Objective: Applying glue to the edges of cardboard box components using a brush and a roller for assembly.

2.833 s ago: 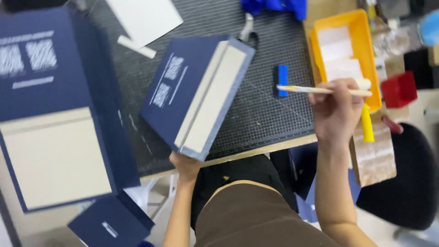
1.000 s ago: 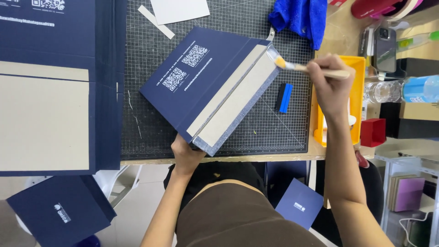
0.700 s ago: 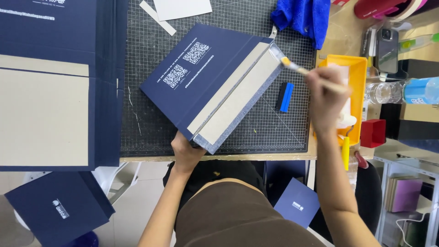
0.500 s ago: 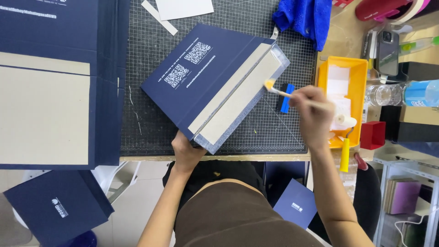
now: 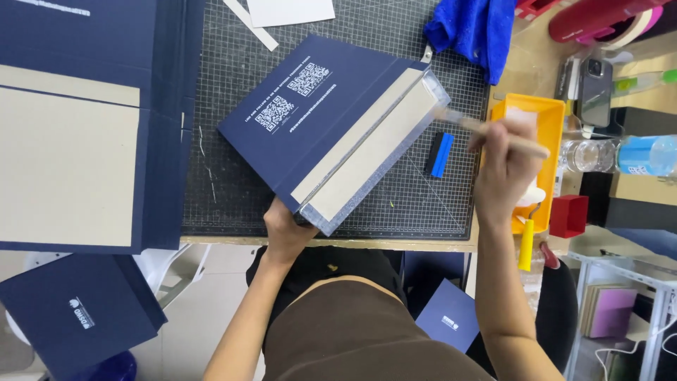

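Left hand (image 5: 285,229) clamps the navy box (image 5: 338,127) corner, right hand (image 5: 504,169) fisted on brush (image 5: 486,130); I'd brush the grey board strip (image 5: 370,155) thin, corner pinned.

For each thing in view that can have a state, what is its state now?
navy box: tilted on the cutting mat, grey board side facing up
left hand: gripping the box's near corner
right hand: holding the brush
brush: bristle end at the box's far edge
blue cloth: crumpled
yellow tray: open, roller resting in it
water bottle: lying flat
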